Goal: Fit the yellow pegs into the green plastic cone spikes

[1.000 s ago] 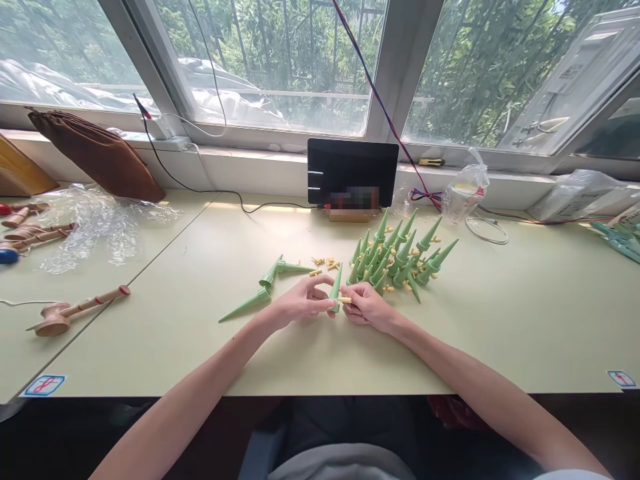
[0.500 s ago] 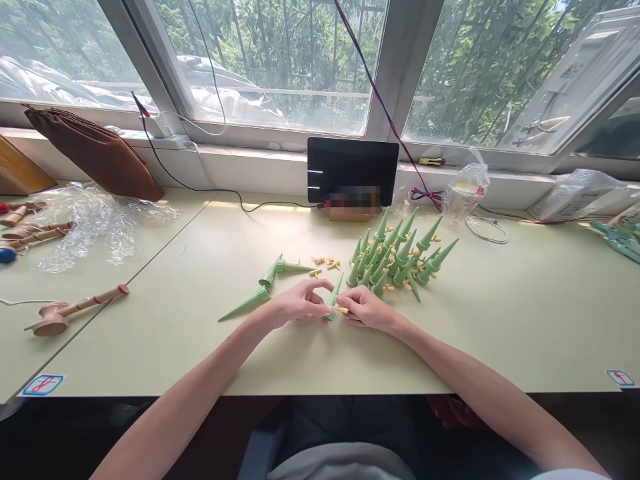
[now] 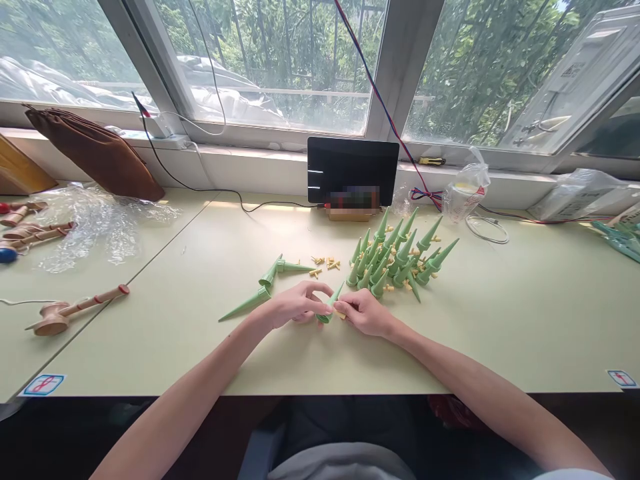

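Observation:
My left hand (image 3: 303, 304) is closed around a green plastic cone spike (image 3: 336, 295), its tip pointing up and to the right and its wide end low. Pinched in my right hand (image 3: 365, 311) is a small yellow valve (image 3: 341, 315), pressed against the side of that spike; the fingers partly cover the contact. Just beyond my hands lie several loose yellow valves (image 3: 330, 264). Three more green spikes (image 3: 246, 304) rest left of my left hand. Past my right hand stands a cluster of green spikes (image 3: 400, 257), many with yellow valves on their sides.
A black tablet (image 3: 353, 167) leans by the window sill behind the work. Wooden kendama toys (image 3: 53, 319) and crumpled clear plastic wrap (image 3: 113, 230) lie on the left. A bagged cup (image 3: 463, 197) and a coiled white cable (image 3: 487, 230) sit at the back right.
The held spike has tilted and dropped slightly, so its open wide end shows more. My right hand has shifted a little left, and its valve has turned at the spike's side.

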The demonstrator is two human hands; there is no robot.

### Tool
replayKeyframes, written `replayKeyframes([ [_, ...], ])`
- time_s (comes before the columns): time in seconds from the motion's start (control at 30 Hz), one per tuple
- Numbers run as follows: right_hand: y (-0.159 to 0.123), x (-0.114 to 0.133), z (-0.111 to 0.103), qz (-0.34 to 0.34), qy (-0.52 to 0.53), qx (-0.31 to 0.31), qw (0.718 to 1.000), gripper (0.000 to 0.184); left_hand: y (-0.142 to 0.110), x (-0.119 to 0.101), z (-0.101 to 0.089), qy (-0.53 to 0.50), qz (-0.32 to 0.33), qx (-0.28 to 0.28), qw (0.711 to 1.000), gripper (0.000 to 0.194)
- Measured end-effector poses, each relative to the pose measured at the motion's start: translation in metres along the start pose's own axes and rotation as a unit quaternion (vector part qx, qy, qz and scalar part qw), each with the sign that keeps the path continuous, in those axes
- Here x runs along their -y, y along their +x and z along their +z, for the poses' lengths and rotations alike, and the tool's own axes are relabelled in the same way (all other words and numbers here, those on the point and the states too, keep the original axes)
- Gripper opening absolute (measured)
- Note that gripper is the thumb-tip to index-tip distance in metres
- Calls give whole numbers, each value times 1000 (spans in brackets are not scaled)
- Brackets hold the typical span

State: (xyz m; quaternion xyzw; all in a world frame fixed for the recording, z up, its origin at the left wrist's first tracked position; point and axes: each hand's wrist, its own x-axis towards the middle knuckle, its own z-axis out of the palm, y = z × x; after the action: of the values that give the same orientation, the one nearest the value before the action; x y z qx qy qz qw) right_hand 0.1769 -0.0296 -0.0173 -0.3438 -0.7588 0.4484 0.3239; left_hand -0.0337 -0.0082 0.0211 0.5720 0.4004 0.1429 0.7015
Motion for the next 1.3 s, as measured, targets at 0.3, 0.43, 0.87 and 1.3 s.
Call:
replayKeyframes([
  [0.3, 0, -3, 1, -13, -9, -18, 1000, 44, 1, 0, 1, 1, -2, -19, 1000, 52],
  [0.43, 0, -6, 0, 20, 54, -11, 998, 45, 2, 4, 1, -6, 19, -16, 1000, 51],
  [0.87, 5, 1, -2, 115, 288, -5, 951, 49, 4, 5, 6, 11, 101, -31, 994, 63],
  [1.3, 7, -6, -6, 135, 395, -8, 909, 50, 15, 20, 7, 99, 233, -91, 963, 61],
])
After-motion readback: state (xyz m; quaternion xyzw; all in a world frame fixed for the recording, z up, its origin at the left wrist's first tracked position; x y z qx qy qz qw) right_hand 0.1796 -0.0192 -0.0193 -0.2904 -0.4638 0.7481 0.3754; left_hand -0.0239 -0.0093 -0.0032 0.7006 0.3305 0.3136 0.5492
